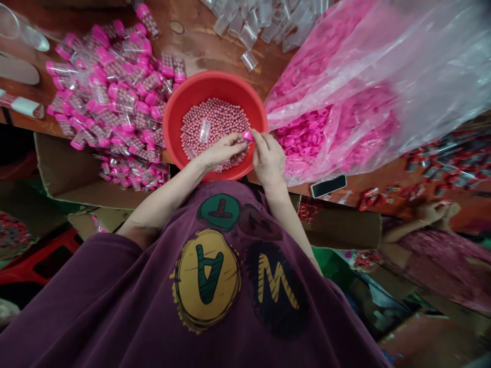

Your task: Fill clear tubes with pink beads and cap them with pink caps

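Observation:
Over the right side of a red bowl (215, 79), my two hands meet at a bright pink cap (247, 136). The fingers of my left hand (226, 149) are closed around a small clear bottle, mostly hidden by them, just under the cap. My right hand (269, 157) pinches the cap from its other side. Small dusty-pink beads (218, 115) fill the bottom of the bowl. On the beads lies a clear bottle (204, 131), with further clear plastic pieces close to my left wrist.
Left of the bowl is a heap of bead-filled, pink-capped bottles (115, 92), spilling into a cardboard box (57, 168). Pink caps fill a plastic bag (422, 76) at right. Empty clear bottles (251, 30) lie behind. A phone (329, 186) rests at the table edge; another person's hands (437, 212) are far right.

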Action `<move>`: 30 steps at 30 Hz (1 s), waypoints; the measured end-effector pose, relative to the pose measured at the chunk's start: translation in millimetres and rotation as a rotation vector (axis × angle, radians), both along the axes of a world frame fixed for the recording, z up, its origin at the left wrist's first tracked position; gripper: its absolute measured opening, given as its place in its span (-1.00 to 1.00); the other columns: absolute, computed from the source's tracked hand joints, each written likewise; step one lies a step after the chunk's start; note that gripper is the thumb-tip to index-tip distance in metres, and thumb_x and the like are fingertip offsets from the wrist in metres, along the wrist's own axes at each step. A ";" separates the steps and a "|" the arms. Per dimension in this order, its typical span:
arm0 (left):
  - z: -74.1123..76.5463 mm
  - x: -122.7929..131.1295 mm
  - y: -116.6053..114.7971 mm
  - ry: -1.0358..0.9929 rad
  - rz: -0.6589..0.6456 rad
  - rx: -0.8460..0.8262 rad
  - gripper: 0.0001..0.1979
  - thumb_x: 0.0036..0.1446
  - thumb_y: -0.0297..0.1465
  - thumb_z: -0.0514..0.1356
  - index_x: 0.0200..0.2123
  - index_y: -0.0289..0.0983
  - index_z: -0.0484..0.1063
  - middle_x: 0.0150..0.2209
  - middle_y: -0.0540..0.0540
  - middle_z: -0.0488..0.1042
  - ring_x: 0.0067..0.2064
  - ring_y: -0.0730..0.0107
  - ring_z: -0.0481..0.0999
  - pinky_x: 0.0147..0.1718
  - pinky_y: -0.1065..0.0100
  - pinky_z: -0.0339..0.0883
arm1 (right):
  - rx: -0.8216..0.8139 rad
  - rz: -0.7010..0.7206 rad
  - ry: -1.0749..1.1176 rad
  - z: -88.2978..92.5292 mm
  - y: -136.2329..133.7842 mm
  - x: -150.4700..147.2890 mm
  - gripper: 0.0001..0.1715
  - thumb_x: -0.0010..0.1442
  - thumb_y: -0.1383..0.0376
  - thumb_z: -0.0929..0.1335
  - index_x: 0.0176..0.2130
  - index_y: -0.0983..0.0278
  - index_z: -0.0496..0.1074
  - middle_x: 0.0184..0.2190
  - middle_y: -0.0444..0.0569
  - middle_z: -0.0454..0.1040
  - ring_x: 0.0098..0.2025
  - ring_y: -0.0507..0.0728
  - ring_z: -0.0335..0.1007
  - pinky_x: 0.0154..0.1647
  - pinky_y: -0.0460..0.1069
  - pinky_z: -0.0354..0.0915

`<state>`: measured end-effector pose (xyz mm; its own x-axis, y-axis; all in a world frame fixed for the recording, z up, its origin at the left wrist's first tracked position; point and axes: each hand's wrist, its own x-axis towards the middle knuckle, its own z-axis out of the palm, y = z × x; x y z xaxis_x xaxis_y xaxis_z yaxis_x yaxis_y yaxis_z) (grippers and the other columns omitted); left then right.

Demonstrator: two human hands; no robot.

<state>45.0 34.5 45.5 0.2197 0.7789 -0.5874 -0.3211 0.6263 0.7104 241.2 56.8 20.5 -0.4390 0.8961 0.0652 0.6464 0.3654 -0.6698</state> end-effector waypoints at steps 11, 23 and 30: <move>2.9 -1.1 -4.7 -0.011 -0.055 0.089 -0.77 0.56 -0.31 0.23 -0.24 -0.21 0.40 -0.40 0.02 0.45 -0.45 0.50 0.39 -0.44 0.41 0.24 | -0.091 -0.016 0.296 20.1 7.3 -9.6 -0.62 0.59 0.00 0.30 0.01 0.12 0.64 -0.08 -0.01 0.72 -0.03 0.19 0.67 0.08 0.17 0.61; 10.6 -5.6 -0.7 0.095 -0.014 0.022 -0.75 0.55 -0.42 0.18 -0.29 -0.22 0.39 -0.49 0.08 0.32 -0.54 0.53 0.25 -0.53 0.42 0.09 | -0.206 0.159 0.300 13.1 4.8 3.1 -0.60 0.56 0.10 0.30 0.21 0.03 0.61 0.09 0.01 0.62 0.14 0.22 0.60 0.26 0.28 0.58; 17.5 -7.0 3.0 0.117 0.071 0.154 -0.82 0.47 -0.53 0.26 -0.27 -0.28 0.52 -0.41 0.05 0.46 -0.39 0.55 0.42 -0.33 0.47 0.30 | -0.295 -0.149 0.459 3.1 0.3 -9.8 -0.50 0.57 -0.11 0.30 0.29 0.06 0.45 0.04 0.01 0.59 -0.04 0.18 0.60 0.07 0.23 0.66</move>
